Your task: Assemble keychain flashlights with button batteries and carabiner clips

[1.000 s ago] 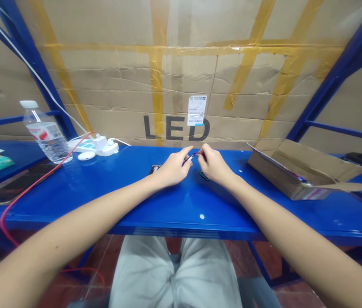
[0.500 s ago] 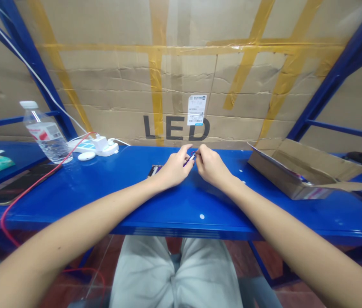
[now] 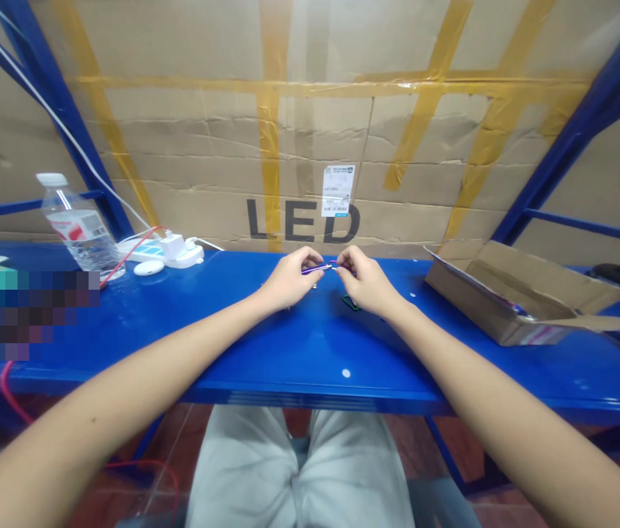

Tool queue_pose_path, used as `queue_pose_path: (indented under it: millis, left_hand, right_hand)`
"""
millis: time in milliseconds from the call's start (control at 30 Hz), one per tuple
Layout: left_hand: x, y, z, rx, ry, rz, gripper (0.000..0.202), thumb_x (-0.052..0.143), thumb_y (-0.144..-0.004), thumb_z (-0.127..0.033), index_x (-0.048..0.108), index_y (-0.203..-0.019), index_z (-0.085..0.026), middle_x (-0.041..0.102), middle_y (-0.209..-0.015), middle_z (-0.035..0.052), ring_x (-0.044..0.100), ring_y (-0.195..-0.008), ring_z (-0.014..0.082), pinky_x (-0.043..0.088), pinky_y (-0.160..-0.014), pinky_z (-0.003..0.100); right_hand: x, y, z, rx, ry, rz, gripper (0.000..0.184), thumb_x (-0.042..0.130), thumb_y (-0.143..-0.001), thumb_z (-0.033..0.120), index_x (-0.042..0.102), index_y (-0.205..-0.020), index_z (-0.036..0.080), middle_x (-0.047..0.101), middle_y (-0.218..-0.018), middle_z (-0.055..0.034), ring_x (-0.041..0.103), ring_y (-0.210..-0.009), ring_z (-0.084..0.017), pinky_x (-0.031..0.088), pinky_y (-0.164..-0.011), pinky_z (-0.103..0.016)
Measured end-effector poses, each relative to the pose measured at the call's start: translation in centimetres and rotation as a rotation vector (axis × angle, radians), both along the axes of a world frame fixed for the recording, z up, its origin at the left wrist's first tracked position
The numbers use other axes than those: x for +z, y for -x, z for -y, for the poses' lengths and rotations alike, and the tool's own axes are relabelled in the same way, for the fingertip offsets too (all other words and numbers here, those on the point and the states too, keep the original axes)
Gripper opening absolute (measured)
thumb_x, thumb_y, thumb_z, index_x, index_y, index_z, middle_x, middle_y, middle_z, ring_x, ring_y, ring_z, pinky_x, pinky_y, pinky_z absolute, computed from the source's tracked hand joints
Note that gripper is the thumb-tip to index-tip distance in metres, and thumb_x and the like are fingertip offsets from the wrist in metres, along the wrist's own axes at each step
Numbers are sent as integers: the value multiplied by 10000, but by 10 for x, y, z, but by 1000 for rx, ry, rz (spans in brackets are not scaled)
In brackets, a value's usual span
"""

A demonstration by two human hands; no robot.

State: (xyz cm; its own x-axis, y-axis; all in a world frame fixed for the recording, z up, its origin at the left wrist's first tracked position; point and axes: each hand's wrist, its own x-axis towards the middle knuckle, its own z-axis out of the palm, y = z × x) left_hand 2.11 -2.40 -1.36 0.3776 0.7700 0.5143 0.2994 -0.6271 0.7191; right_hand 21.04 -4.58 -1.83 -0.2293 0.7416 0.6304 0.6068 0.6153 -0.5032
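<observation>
My left hand [image 3: 294, 279] pinches a slim purple pen-like rod [image 3: 315, 270] with a pale tip, held nearly level above the blue table. Facing it, my right hand [image 3: 363, 279] has thumb and fingertips closed near the rod's tip; a small purplish strand seems to run between the fingertips, too small to name. Below the right hand shows a green loop [image 3: 350, 302], shaped like a carabiner, partly covered by the hand. Beneath the left hand, bits of a small object peek out, mostly hidden.
An open cardboard box [image 3: 469, 308] stands at the right with small things inside. On the left are a water bottle [image 3: 82, 227], a white power strip [image 3: 178, 253], a round white object [image 3: 148, 268] and a red cable [image 3: 7, 389]. Behind stands a large taped carton [image 3: 205, 147].
The rod has turned from slanting to nearly level. My left hand has shifted slightly left, my right slightly right. The green loop has come into view; the dark object by my left hand is now covered.
</observation>
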Motion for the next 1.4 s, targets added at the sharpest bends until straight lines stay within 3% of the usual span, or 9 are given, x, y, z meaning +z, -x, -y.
queue_pose_path:
  millis: [200, 433, 667, 800, 933, 1033, 1200, 1400]
  left_hand:
    - [10, 11, -9, -28, 52, 58, 132, 648, -765, -151, 635, -896, -144, 685, -939, 66, 638, -894, 184, 495, -864, 361]
    - [13, 10, -5, -110, 164, 209, 188, 719, -723, -176, 632, -886, -138, 705, -857, 58, 655, -793, 160, 508, -762, 324]
    - [9, 7, 0, -136, 97, 79, 191, 757, -726, -291, 709, -838, -144, 726, -812, 56, 651, -744, 170, 510, -725, 322]
    - [4, 7, -2, -155, 77, 68, 207, 754, -735, -311, 748, -880, -164, 752, -914, 65, 675, -847, 202, 518, -819, 349]
    - [4, 7, -3, -192, 65, 68, 318, 683, -823, -413, 757, -1018, -172, 750, -1070, 92, 660, -1064, 248, 471, -988, 401]
    - [5, 5, -3, -230, 172, 171, 518, 523, -904, -594, 739, -1080, -158, 705, -1210, 129, 604, -1202, 274, 410, -1078, 434]
    - [9, 7, -9, -371, 499, 435, 781, 324, -871, -772, 671, -1194, -151, 644, -1306, 172, 568, -1257, 331, 458, -1028, 465]
    - [8, 16, -15, -430, 537, 439, 817, 364, -819, -802, 644, -1222, -149, 640, -1302, 188, 555, -1262, 360, 488, -981, 474]
  right_hand:
    - [1, -10, -5, 131, 233, -104, 261, 537, -832, 246, 527, -1084, 178, 543, -755, 8, 502, -616, -141, 407, -602, -297]
    - [6, -6, 4, 254, 500, -135, 253, 605, -823, 329, 572, -1020, 173, 559, -639, 21, 548, -556, -145, 444, -542, -284]
    - [11, 0, 11, 346, 494, -135, 225, 621, -843, 384, 596, -778, 170, 634, -665, -20, 613, -621, -158, 482, -644, -302]
    - [11, 2, 11, 386, 537, -186, 250, 617, -845, 387, 605, -725, 168, 646, -642, -24, 613, -608, -152, 464, -640, -292]
    - [3, 1, 4, 412, 581, -330, 203, 627, -817, 337, 603, -703, 171, 590, -583, 6, 581, -546, -134, 426, -574, -276]
    - [0, -1, 0, 394, 584, -393, 168, 650, -775, 293, 598, -671, 171, 559, -548, 17, 567, -516, -132, 421, -553, -278]
    - [4, -1, 2, 320, 550, -358, 169, 653, -757, 293, 602, -651, 172, 505, -491, 34, 523, -472, -126, 427, -531, -282]
    - [7, -1, 6, 251, 519, -235, 172, 630, -769, 321, 614, -689, 169, 512, -481, 30, 520, -462, -130, 407, -510, -272]
